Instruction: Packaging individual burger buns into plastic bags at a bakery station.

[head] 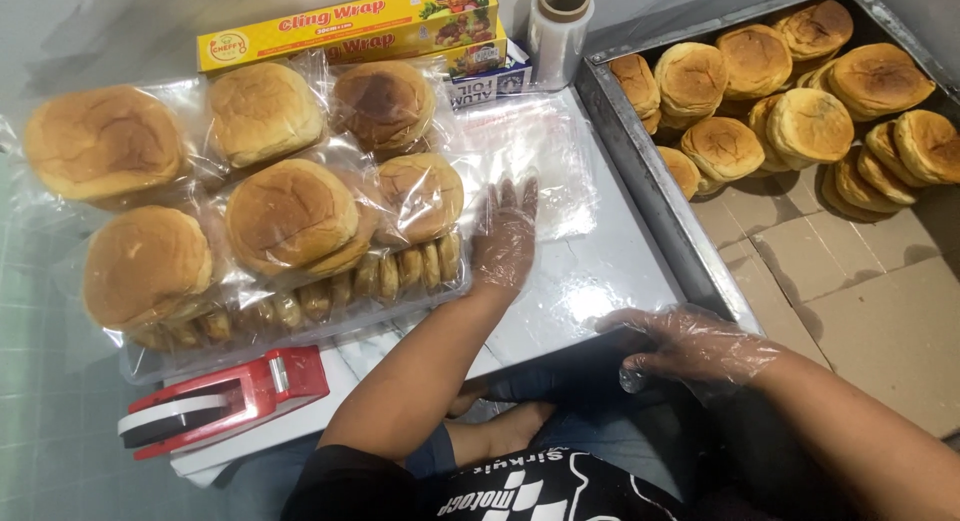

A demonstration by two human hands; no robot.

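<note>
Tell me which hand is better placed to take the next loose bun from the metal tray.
The right hand, probably. It sits at the board's near edge, beside the metal tray where the loose buns are piled. The left hand lies flat on the clear plastic bags, next to the bagged buns, farther from the tray.

Both my hands wear thin, clear plastic gloves, loose and crinkled, that end around the wrist: the left hand (503, 239) and the right hand (690, 346) alike. My forearms are bare above the gloves. I have on a black short-sleeved shirt with white lettering and a black-and-white chequered pattern across the chest, and blue jeans.
</note>
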